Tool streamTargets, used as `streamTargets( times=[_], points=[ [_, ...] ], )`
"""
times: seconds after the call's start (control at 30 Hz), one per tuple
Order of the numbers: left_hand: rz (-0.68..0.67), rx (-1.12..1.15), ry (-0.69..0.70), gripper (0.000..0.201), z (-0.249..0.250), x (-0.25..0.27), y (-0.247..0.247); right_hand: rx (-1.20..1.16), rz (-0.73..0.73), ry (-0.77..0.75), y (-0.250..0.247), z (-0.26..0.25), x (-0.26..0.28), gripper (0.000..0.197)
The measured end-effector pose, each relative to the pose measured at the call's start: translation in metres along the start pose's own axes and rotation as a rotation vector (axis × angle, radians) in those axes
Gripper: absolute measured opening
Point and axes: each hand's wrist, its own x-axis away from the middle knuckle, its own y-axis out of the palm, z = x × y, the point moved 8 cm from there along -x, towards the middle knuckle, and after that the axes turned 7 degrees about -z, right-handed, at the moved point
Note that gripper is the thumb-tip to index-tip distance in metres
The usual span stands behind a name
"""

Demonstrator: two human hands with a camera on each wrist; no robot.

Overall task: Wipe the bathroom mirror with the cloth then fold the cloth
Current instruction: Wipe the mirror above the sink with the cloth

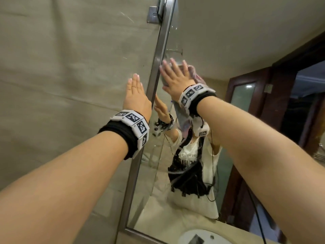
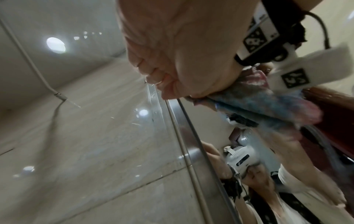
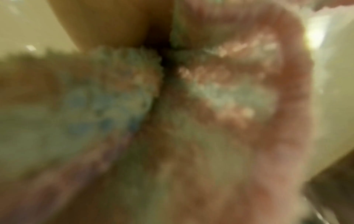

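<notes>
The mirror point(image 1: 202, 50) fills the right half of the head view, with a steel frame point(image 1: 158, 55) along its left edge. My right hand point(image 1: 173, 80) lies flat with spread, straight fingers, pressing a fuzzy blue and pink cloth point(image 1: 195, 72) against the glass near that frame. Part of the cloth hangs below the wrist. The cloth point(image 3: 210, 91) fills the blurred right wrist view, and the left wrist view shows the cloth point(image 2: 268, 103) beside the frame. My left hand point(image 1: 135, 95) rests flat on the beige tiled wall point(image 1: 61, 76), fingers straight, just left of the frame.
A metal bracket point(image 1: 153, 14) sits on the wall at the top of the frame. A white sink point(image 1: 204, 237) lies below the mirror at the bottom. The glass reflects a dark wooden door point(image 1: 249, 99) and me in a white shirt.
</notes>
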Motion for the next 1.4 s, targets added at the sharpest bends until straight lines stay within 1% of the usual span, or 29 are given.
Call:
streamTargets(
  times=[0.03, 0.1, 0.17, 0.2, 0.23, 0.27, 0.33, 0.4, 0.43, 0.5, 0.57, 0.63, 0.7, 0.77, 0.83, 0.9, 0.97, 1.03, 1.1, 1.17, 1.27, 1.3, 1.4],
  points=[
    [0.008, -0.017, 0.001, 0.056, 0.000, 0.000, 0.000, 0.025, -0.012, -0.037, 0.008, -0.013, 0.005, 0.064],
    [0.013, -0.048, 0.003, 0.056, -0.001, 0.001, 0.001, 0.060, -0.030, -0.059, 0.023, -0.029, 0.015, 0.067],
    [0.003, -0.083, -0.001, 0.055, -0.001, 0.001, 0.002, 0.090, -0.035, -0.068, 0.026, -0.032, 0.019, 0.067],
    [0.003, -0.089, -0.004, 0.054, -0.001, 0.001, 0.002, 0.078, -0.029, -0.063, 0.023, -0.025, 0.018, 0.065],
    [0.003, -0.087, -0.008, 0.054, 0.000, 0.000, 0.002, 0.026, -0.017, -0.024, 0.015, -0.012, 0.018, 0.063],
    [0.000, -0.083, -0.014, 0.054, 0.001, 0.000, 0.002, -0.056, 0.007, 0.056, 0.009, 0.008, 0.017, 0.062],
    [-0.010, -0.084, -0.035, 0.055, 0.001, -0.003, 0.003, -0.206, 0.080, 0.269, 0.000, 0.057, 0.021, 0.063],
    [-0.005, -0.091, -0.054, 0.055, 0.002, -0.004, 0.004, -0.270, 0.177, 0.465, 0.001, 0.098, 0.036, 0.060],
    [0.000, -0.097, -0.059, 0.055, 0.002, -0.005, 0.004, -0.278, 0.224, 0.535, 0.002, 0.110, 0.043, 0.059],
    [0.005, -0.110, -0.060, 0.055, 0.002, -0.006, 0.007, -0.290, 0.278, 0.604, 0.005, 0.117, 0.052, 0.059],
    [0.013, -0.114, -0.066, 0.055, 0.004, -0.006, 0.010, -0.311, 0.289, 0.626, 0.007, 0.112, 0.055, 0.059],
    [0.015, -0.113, -0.070, 0.056, 0.007, -0.004, 0.013, -0.309, 0.288, 0.609, 0.010, 0.100, 0.056, 0.059],
    [0.001, -0.120, -0.080, 0.056, 0.008, -0.003, 0.014, -0.278, 0.252, 0.515, 0.016, 0.075, 0.056, 0.060],
    [0.003, -0.123, -0.076, 0.055, 0.008, -0.002, 0.013, -0.231, 0.188, 0.346, 0.027, 0.031, 0.053, 0.061],
    [0.015, -0.120, -0.069, 0.054, 0.007, 0.000, 0.012, -0.186, 0.134, 0.160, 0.046, -0.024, 0.055, 0.061],
    [0.016, -0.140, -0.058, 0.052, 0.006, 0.001, 0.012, -0.160, 0.091, 0.045, 0.070, -0.071, 0.060, 0.061],
    [0.002, -0.143, -0.044, 0.053, 0.005, 0.001, 0.013, -0.144, 0.032, 0.020, 0.093, -0.100, 0.067, 0.064],
    [-0.001, -0.139, -0.039, 0.054, 0.004, 0.001, 0.013, -0.118, -0.028, 0.014, 0.101, -0.111, 0.072, 0.063],
    [0.002, -0.134, -0.043, 0.055, 0.003, 0.000, 0.013, -0.089, -0.046, -0.017, 0.097, -0.109, 0.070, 0.061],
    [0.010, -0.136, -0.047, 0.054, 0.004, 0.000, 0.013, -0.060, -0.020, 0.005, 0.087, -0.094, 0.062, 0.060],
    [0.022, -0.143, -0.049, 0.053, 0.007, -0.002, 0.015, -0.177, 0.067, 0.168, 0.051, -0.037, 0.049, 0.064],
    [0.019, -0.147, -0.054, 0.054, 0.007, -0.002, 0.016, -0.220, 0.068, 0.229, 0.041, -0.013, 0.046, 0.065],
    [0.021, -0.166, -0.060, 0.055, 0.008, -0.004, 0.018, -0.216, 0.118, 0.349, 0.025, 0.050, 0.053, 0.061]
  ],
)
